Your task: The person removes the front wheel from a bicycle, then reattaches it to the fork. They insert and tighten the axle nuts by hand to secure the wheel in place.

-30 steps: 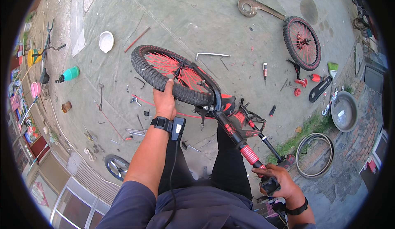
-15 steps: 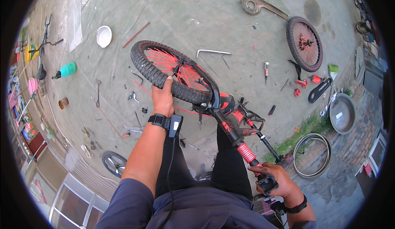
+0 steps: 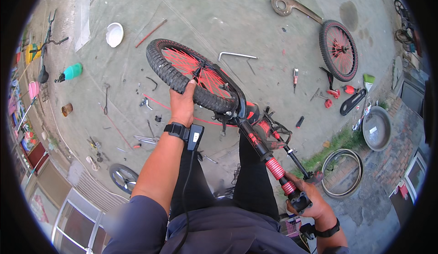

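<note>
A bicycle with black and red parts slants across in front of my legs. Its front wheel, with a knobby black tyre and red spokes, sits in a black fork. My left hand is closed on the near side of the tyre, thumb on top. From the fork crown a tube with a red coil runs down to the handlebar stem, whose open clamp holds no bar. My right hand wraps round the stem just below the coil; some of its fingers are hidden. The black frame reaches away behind the tube.
A second red-spoked wheel lies at the far right, touching a large metal wrench-like tool. A bent silver bar, a screwdriver, a grey basin, bare rims, a white bowl and a green bottle lie around.
The wheel and stem have shifted slightly rightward with my hands. My right hand's fingers now sit more closely round the stem. Both hands keep their hold.
</note>
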A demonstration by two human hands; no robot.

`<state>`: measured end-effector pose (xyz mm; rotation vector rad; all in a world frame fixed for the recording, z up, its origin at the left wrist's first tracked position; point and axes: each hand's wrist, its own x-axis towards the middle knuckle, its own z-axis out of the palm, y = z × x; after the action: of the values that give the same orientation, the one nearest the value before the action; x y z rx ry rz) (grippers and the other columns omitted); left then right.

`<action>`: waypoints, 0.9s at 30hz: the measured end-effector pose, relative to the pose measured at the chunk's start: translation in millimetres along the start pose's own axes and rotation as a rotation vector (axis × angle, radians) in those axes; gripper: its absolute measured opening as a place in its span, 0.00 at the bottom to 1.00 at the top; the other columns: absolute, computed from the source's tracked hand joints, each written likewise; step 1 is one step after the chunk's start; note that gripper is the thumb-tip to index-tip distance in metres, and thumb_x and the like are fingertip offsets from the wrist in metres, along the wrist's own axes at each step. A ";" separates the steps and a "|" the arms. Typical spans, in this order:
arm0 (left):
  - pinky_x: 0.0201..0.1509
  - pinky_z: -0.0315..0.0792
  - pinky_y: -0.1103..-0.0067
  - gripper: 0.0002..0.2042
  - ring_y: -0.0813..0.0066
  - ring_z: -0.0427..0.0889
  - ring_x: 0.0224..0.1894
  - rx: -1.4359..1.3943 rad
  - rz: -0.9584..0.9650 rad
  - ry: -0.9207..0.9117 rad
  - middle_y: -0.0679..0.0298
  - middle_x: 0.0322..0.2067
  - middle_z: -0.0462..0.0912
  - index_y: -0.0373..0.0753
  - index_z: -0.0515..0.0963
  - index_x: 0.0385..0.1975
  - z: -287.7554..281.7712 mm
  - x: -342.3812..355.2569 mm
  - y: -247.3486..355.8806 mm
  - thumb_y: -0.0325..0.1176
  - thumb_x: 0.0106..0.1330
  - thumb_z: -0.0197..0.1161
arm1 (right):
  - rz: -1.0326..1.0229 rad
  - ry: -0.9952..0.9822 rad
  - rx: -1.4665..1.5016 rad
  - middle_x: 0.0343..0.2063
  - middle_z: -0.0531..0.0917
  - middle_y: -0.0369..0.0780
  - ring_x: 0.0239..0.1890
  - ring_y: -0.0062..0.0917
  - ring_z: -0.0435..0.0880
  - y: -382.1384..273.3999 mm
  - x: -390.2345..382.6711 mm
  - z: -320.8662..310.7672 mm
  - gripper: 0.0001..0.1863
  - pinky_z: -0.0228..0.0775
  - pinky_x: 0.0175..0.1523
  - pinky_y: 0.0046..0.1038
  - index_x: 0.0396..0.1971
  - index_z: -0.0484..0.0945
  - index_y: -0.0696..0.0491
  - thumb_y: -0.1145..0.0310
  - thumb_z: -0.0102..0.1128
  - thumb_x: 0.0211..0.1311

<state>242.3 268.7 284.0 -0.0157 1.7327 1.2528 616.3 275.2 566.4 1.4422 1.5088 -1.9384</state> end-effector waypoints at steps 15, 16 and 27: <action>0.44 0.77 0.73 0.11 0.75 0.80 0.39 0.003 0.048 -0.006 0.65 0.38 0.79 0.35 0.72 0.45 18.6 9.5 4.3 0.30 0.69 0.65 | -0.007 -0.018 -0.070 0.58 0.79 0.53 0.57 0.42 0.82 5.9 -2.2 -3.4 0.42 0.72 0.60 0.33 0.66 0.68 0.59 0.69 0.71 0.45; 0.44 0.77 0.73 0.11 0.75 0.80 0.39 0.009 0.051 -0.006 0.64 0.38 0.79 0.35 0.72 0.45 20.2 10.1 4.5 0.29 0.69 0.66 | -0.011 -0.017 -0.070 0.57 0.79 0.53 0.57 0.42 0.82 7.0 -2.4 -3.3 0.43 0.72 0.60 0.33 0.66 0.68 0.59 0.69 0.71 0.45; 0.57 0.73 0.73 0.24 0.72 0.79 0.50 0.007 0.042 -0.127 0.59 0.51 0.79 0.31 0.67 0.56 16.5 15.8 6.1 0.32 0.67 0.69 | -0.066 -0.005 -0.072 0.56 0.80 0.53 0.57 0.44 0.82 6.2 1.3 -9.4 0.45 0.72 0.60 0.34 0.67 0.67 0.58 0.68 0.71 0.43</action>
<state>241.9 291.4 277.3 0.1027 1.6350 1.2510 625.1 281.1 562.3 1.3729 1.6259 -1.9024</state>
